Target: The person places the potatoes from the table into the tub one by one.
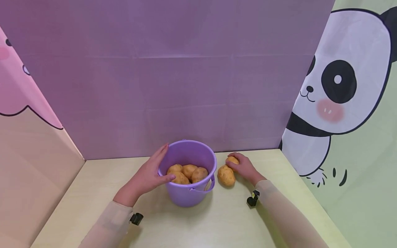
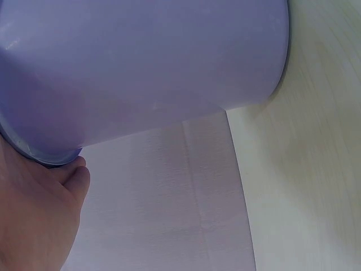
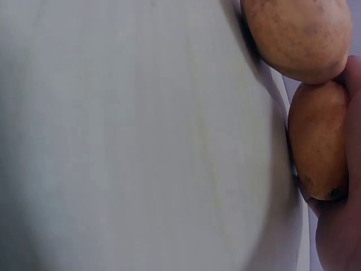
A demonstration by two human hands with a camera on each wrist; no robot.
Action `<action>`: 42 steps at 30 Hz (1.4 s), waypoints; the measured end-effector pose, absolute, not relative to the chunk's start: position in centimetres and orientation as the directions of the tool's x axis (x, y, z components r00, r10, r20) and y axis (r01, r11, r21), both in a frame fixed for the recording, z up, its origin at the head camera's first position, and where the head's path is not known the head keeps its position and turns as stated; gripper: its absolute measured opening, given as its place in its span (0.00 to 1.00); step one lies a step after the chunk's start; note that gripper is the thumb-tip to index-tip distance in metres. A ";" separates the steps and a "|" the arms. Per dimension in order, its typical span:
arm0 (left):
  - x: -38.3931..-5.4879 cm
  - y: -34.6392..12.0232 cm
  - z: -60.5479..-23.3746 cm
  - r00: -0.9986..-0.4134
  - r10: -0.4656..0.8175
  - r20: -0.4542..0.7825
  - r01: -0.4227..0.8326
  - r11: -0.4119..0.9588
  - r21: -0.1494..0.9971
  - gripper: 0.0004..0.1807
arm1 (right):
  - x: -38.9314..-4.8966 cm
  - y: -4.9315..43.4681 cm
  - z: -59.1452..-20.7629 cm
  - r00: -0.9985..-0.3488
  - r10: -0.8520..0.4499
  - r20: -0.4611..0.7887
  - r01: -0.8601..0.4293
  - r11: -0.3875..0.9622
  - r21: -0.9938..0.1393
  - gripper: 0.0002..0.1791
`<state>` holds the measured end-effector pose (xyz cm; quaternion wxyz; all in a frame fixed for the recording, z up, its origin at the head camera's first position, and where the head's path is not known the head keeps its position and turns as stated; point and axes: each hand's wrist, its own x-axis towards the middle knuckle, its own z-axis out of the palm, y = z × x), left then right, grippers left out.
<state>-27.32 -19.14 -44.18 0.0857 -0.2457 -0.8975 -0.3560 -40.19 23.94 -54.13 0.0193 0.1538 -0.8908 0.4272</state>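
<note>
A purple bucket [image 1: 189, 196] stands upright on the table, with several potatoes [image 1: 180, 177] inside. My left hand [image 1: 149, 175] holds its rim from the left side, thumb over the near edge and fingers along the far left. From the left wrist, the bucket's smooth side [image 2: 146, 62] fills the upper part, with the left hand [image 2: 39, 209] at its rim. To the right of the bucket, my right hand [image 1: 245, 168] grips a small potato [image 1: 232, 160]. A larger potato [image 1: 226, 176] lies just in front, touching it; the right wrist view shows both the gripped potato [image 3: 318, 141] and the larger potato [image 3: 299, 36].
The light wooden table [image 1: 229, 220] ends at a purple backdrop [image 1: 186, 86]. A panel with a panda [image 1: 341, 79] rises on the right, and a pink and beige panel [image 1: 28, 155] on the left. The bucket's handle [image 1: 203, 188] hangs on its near right side.
</note>
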 end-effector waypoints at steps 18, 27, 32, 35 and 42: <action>-27.3 -19.1 -44.1 -0.862 0.386 0.328 0.505 0.610 0.610 0.63 | -39.9 23.8 -51.9 -0.939 -0.237 0.251 -0.344 0.583 -0.736 0.24; -27.4 -19.2 -44.3 -0.858 0.386 0.340 0.514 0.605 0.608 0.63 | -39.4 23.4 -49.2 -0.917 -0.287 0.277 -0.396 0.578 -0.714 0.23; -27.4 -19.2 -44.3 -0.858 0.383 0.342 0.513 0.604 0.610 0.63 | -38.9 23.0 -47.6 -0.906 -0.309 0.290 -0.421 0.582 -0.696 0.25; -27.3 -19.1 -44.3 -0.858 0.381 0.344 0.512 0.604 0.611 0.63 | -38.6 22.8 -46.6 -0.898 -0.331 0.290 -0.436 0.584 -0.685 0.26; -27.2 -19.0 -44.3 -0.861 0.375 0.343 0.508 0.611 0.607 0.62 | -38.4 22.4 -44.8 -0.886 -0.368 0.281 -0.454 0.570 -0.685 0.27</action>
